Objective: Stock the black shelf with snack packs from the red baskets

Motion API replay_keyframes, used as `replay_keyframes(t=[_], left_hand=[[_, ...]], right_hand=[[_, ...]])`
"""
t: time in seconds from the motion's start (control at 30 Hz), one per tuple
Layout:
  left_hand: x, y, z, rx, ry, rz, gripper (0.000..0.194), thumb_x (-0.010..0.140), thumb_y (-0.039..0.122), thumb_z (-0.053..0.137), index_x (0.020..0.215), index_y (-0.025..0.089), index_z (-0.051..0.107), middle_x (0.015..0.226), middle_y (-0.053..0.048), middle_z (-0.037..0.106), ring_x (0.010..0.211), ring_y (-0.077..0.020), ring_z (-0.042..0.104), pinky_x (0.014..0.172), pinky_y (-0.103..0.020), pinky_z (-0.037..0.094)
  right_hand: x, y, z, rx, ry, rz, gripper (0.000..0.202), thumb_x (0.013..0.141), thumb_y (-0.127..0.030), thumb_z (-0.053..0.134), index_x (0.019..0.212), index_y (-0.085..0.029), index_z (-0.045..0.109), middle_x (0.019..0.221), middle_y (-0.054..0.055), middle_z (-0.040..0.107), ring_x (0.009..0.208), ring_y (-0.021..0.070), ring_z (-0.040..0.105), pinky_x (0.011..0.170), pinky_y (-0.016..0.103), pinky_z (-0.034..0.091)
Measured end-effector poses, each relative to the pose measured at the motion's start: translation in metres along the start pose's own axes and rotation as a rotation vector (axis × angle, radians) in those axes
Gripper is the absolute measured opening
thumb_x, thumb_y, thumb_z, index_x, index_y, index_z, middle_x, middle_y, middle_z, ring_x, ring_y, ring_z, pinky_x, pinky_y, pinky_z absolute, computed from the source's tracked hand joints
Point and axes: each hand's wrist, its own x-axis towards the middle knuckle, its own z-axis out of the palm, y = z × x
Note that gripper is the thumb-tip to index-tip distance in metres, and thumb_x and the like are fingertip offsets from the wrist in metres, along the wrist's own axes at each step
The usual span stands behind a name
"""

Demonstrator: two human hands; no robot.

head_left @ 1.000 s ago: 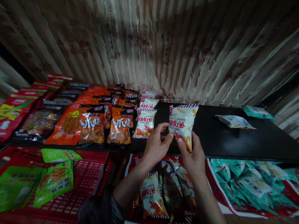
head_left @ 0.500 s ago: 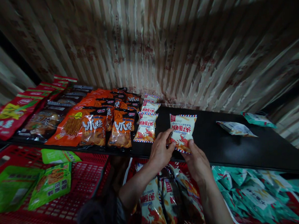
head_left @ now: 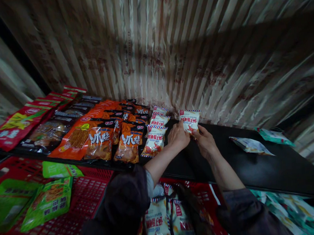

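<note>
The person holds a white snack bag (head_left: 191, 120) upright in both hands over the back part of a black shelf (head_left: 261, 168), its printed front towards the viewer. The left hand (head_left: 179, 135) closes on the bag's left edge, and the right hand (head_left: 205, 140) grips its lower right corner between thumb and fingers. Whether the bag's lower end touches the shelf cannot be told, as the fingers cover it. To its left, a short gap away, a column of matching white bags (head_left: 154, 140) runs from the shelf's front edge towards the corrugated backing (head_left: 142, 44). Farther left come orange-and-black bags (head_left: 129, 142), an orange bag of sticks (head_left: 75, 138), dark bags (head_left: 50, 129) and red bags (head_left: 16, 120). Well to the right, a pale bag (head_left: 250, 145) lies flat, with a teal bag (head_left: 276, 136) just behind it. Below the shelf, a red basket (head_left: 87, 201) at the left holds green bags (head_left: 49, 202); more white packets (head_left: 156, 220) lie under the forearms, and teal packets (head_left: 287, 208) show at lower right.
</note>
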Motion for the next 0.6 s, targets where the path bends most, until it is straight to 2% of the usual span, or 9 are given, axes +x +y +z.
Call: replay_keyframes(t=[0.17, 0.27, 0.43, 0.6], left_hand=[[0.029, 0.000, 0.004, 0.039, -0.059, -0.078, 0.064, 0.091, 0.033, 0.052, 0.148, 0.014, 0.032, 0.139, -0.019, 0.053, 0.125, -0.0299, 0.056, 0.102, -0.038, 0.045], [0.042, -0.001, 0.008, 0.030, -0.074, -0.109, 0.067, 0.090, 0.032, 0.054, 0.149, 0.013, 0.029, 0.144, -0.020, 0.049, 0.129, -0.0303, 0.052, 0.105, -0.038, 0.043], [0.055, -0.003, 0.015, 0.023, -0.049, -0.118, 0.065, 0.090, 0.025, 0.052, 0.149, 0.012, 0.029, 0.149, -0.020, 0.042, 0.138, -0.0281, 0.044, 0.112, -0.035, 0.037], [0.065, -0.009, 0.022, -0.014, -0.071, -0.133, 0.066, 0.090, 0.028, 0.052, 0.148, 0.006, 0.030, 0.146, -0.023, 0.044, 0.136, -0.0298, 0.044, 0.112, -0.035, 0.036]], right_hand=[[0.042, 0.021, 0.012, -0.096, -0.022, -0.015, 0.050, 0.069, -0.038, 0.072, 0.115, -0.020, 0.068, 0.087, 0.003, 0.075, 0.076, 0.0194, 0.068, 0.068, 0.031, 0.054], [0.059, 0.029, 0.018, -0.112, -0.033, -0.021, 0.046, 0.070, -0.039, 0.072, 0.112, -0.020, 0.069, 0.083, 0.003, 0.075, 0.074, 0.0200, 0.069, 0.066, 0.031, 0.055], [0.077, 0.039, 0.025, -0.160, -0.058, -0.062, 0.042, 0.071, -0.044, 0.072, 0.104, -0.017, 0.072, 0.073, 0.005, 0.074, 0.068, 0.0222, 0.069, 0.062, 0.032, 0.055], [0.089, 0.048, 0.028, -0.230, -0.089, -0.143, 0.044, 0.071, -0.048, 0.070, 0.099, -0.014, 0.073, 0.067, 0.004, 0.072, 0.068, 0.0235, 0.070, 0.063, 0.033, 0.055]])
